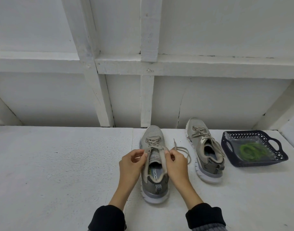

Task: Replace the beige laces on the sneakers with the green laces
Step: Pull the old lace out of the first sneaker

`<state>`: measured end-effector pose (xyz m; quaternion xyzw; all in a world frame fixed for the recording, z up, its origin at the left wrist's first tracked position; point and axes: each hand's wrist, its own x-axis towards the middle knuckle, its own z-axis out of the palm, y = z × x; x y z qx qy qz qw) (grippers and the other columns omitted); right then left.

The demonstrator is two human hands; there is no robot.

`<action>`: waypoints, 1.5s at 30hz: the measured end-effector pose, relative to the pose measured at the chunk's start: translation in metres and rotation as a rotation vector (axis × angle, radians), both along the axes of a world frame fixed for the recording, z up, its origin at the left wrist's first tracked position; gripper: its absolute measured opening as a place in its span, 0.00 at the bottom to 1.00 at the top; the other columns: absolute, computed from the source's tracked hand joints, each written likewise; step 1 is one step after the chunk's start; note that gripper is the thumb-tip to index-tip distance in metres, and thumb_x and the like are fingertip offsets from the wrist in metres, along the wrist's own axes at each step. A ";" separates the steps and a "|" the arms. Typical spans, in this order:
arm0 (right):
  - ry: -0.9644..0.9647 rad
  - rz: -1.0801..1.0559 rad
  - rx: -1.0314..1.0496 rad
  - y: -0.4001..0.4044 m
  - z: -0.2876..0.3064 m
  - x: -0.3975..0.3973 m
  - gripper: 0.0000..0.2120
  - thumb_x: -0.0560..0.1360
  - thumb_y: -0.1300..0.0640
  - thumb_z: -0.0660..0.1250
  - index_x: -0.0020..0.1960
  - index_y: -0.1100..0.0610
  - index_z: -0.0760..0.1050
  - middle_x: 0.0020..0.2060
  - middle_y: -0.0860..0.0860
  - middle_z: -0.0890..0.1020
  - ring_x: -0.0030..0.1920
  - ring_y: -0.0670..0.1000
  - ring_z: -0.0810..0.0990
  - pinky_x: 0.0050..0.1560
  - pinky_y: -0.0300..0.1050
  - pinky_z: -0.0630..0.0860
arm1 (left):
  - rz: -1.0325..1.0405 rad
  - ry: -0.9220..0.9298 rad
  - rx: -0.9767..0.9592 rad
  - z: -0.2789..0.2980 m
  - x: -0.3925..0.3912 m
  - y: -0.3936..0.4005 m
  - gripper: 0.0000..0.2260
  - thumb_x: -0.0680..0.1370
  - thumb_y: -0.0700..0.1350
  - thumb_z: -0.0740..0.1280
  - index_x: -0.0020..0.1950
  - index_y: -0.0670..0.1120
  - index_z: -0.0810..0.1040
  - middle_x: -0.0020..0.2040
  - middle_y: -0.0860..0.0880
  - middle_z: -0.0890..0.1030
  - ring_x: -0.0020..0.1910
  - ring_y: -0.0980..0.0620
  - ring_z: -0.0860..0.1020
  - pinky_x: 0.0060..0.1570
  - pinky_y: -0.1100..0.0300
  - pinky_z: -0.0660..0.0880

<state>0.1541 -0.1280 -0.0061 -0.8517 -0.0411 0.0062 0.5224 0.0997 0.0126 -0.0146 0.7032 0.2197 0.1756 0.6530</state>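
From the head camera I count two grey sneakers on the white table [59, 164], one basket, one bundle of green laces and two hands. The near sneaker [153, 165] stands at the middle with its toe toward 12 o'clock; the far sneaker [204, 147] sits at about 2 o'clock from it, well apart, toe also pointing away. The dark basket [282, 155] lies at 3 o'clock, just beside the far sneaker, and the green laces [252, 151] lie coiled inside it on what looks like clear plastic. The left hand [132, 162] is curled, thumb and fingertips pinched at the left eyelets of the near sneaker. The right hand [176, 160] is closed on a beige lace [162, 157] that runs down over the shoe's opening; loose lace [181, 150] loops out on the table toward 1 o'clock. The far sneaker's laces are threaded and untied. Both black sleeves [108, 219] are cut off by the bottom edge. The insole print is partly hidden by the lace and collar; I read only "EMORY FO". The green logo beside it is too small to make out.
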 end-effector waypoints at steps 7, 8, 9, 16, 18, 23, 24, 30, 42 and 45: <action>0.029 -0.111 0.217 0.009 -0.008 -0.009 0.18 0.80 0.55 0.62 0.32 0.56 0.66 0.25 0.49 0.66 0.27 0.44 0.63 0.29 0.36 0.63 | -0.182 -0.017 0.748 0.014 0.012 -0.012 0.13 0.81 0.46 0.62 0.65 0.57 0.75 0.61 0.63 0.74 0.58 0.63 0.71 0.49 0.64 0.73; 0.019 -0.124 0.234 0.010 -0.008 -0.011 0.19 0.80 0.56 0.62 0.31 0.56 0.65 0.25 0.48 0.66 0.26 0.43 0.62 0.28 0.36 0.62 | -0.219 -0.017 0.853 0.016 0.017 -0.011 0.14 0.81 0.46 0.62 0.66 0.56 0.74 0.61 0.63 0.74 0.60 0.61 0.69 0.49 0.64 0.71; 0.014 -0.133 0.248 0.010 -0.009 -0.012 0.19 0.80 0.56 0.62 0.31 0.56 0.65 0.25 0.48 0.66 0.26 0.43 0.62 0.28 0.35 0.63 | -0.248 -0.008 0.923 0.017 0.022 -0.010 0.14 0.81 0.47 0.62 0.67 0.56 0.74 0.61 0.62 0.75 0.61 0.59 0.68 0.50 0.63 0.71; 0.003 -0.161 0.270 0.012 -0.009 -0.012 0.19 0.80 0.57 0.63 0.31 0.57 0.66 0.24 0.46 0.67 0.25 0.42 0.64 0.28 0.34 0.63 | -0.283 -0.059 0.684 0.020 0.035 -0.010 0.05 0.82 0.46 0.63 0.49 0.53 0.77 0.47 0.60 0.74 0.49 0.58 0.69 0.48 0.71 0.65; -0.002 -0.159 0.261 0.011 -0.007 -0.014 0.17 0.80 0.57 0.63 0.32 0.58 0.68 0.26 0.49 0.70 0.26 0.42 0.65 0.29 0.33 0.64 | -0.108 -0.099 0.327 0.020 0.029 -0.010 0.06 0.81 0.43 0.63 0.47 0.53 0.75 0.47 0.57 0.78 0.49 0.60 0.75 0.48 0.72 0.70; -0.001 -0.155 0.249 0.011 -0.002 -0.016 0.15 0.80 0.58 0.62 0.34 0.57 0.71 0.29 0.51 0.75 0.30 0.45 0.70 0.31 0.31 0.67 | 0.165 0.030 -0.023 0.011 0.019 -0.012 0.06 0.82 0.39 0.60 0.52 0.48 0.75 0.51 0.55 0.77 0.56 0.51 0.76 0.50 0.66 0.71; -0.002 -0.155 0.246 0.011 -0.002 -0.016 0.15 0.80 0.58 0.62 0.34 0.58 0.71 0.30 0.52 0.75 0.30 0.45 0.70 0.31 0.31 0.67 | 0.146 -0.006 0.106 0.011 0.018 -0.012 0.07 0.82 0.39 0.59 0.54 0.50 0.75 0.52 0.57 0.76 0.57 0.52 0.74 0.50 0.67 0.69; -0.006 -0.156 0.238 0.012 -0.006 -0.015 0.15 0.80 0.57 0.62 0.36 0.60 0.73 0.28 0.52 0.74 0.27 0.42 0.68 0.29 0.32 0.67 | -0.174 -0.015 1.150 0.010 0.032 -0.002 0.17 0.80 0.57 0.54 0.57 0.55 0.80 0.61 0.58 0.77 0.64 0.51 0.67 0.62 0.54 0.60; -0.031 -0.154 0.240 0.011 -0.002 -0.017 0.15 0.80 0.59 0.63 0.34 0.59 0.71 0.28 0.50 0.73 0.28 0.41 0.70 0.31 0.30 0.67 | -0.038 -0.226 -0.271 0.041 0.024 -0.003 0.12 0.85 0.45 0.53 0.43 0.44 0.65 0.31 0.53 0.68 0.29 0.56 0.69 0.42 0.58 0.79; -0.039 -0.150 0.238 0.012 -0.001 -0.017 0.16 0.80 0.59 0.63 0.33 0.57 0.70 0.28 0.50 0.73 0.28 0.39 0.70 0.31 0.30 0.67 | -0.142 -0.143 0.136 0.040 0.022 0.001 0.07 0.84 0.49 0.58 0.48 0.48 0.67 0.29 0.56 0.69 0.28 0.57 0.67 0.33 0.62 0.70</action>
